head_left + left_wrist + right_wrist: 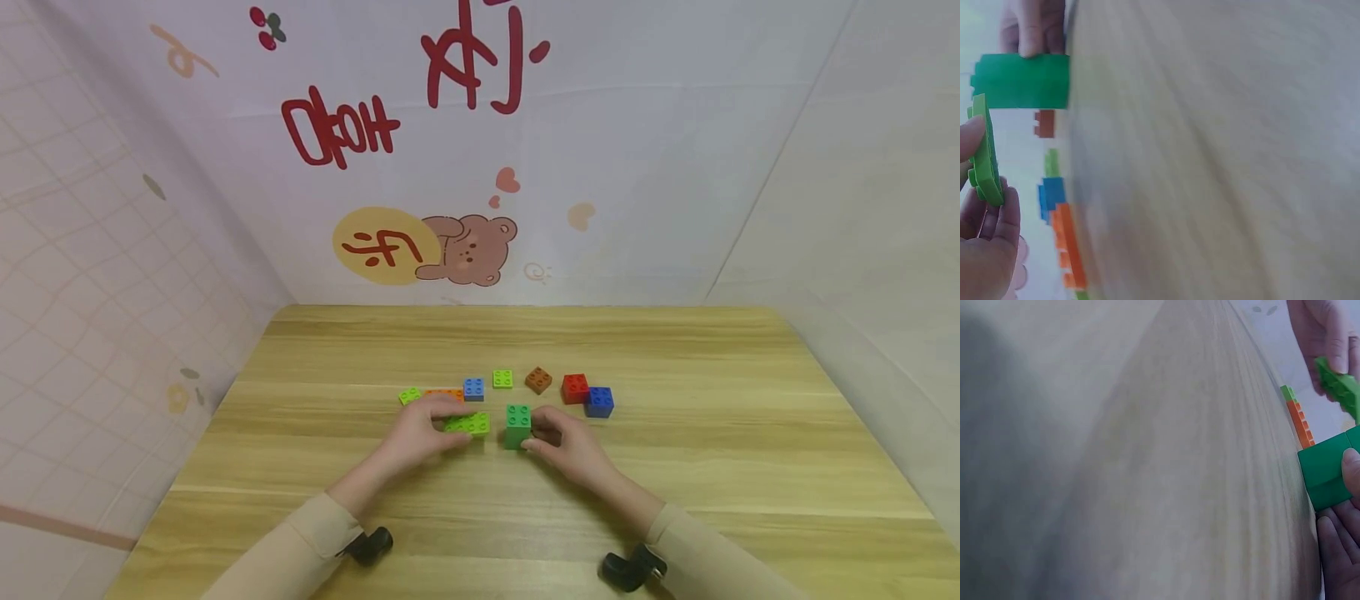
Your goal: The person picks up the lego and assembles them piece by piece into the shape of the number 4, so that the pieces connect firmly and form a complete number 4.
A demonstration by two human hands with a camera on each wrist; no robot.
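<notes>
My left hand (415, 432) pinches a flat lime-green toy brick (477, 424) between thumb and fingers. In the left wrist view this lime brick (985, 153) is held above the table, studs facing away from it. A taller green block (517, 433) stands upright on the table, studs up, just right of the lime brick and apart from it. My right hand (576, 448) grips that block from its right side. A seam across the green block (1329, 469) shows in the right wrist view, so it looks like stacked bricks.
Behind the hands lie a small lime brick (409, 396), an orange brick (447, 392) partly hidden by the left hand, a light blue brick (474, 389), another lime brick (502, 379), a brown brick (538, 380), a red brick (575, 388) and a dark blue brick (600, 402).
</notes>
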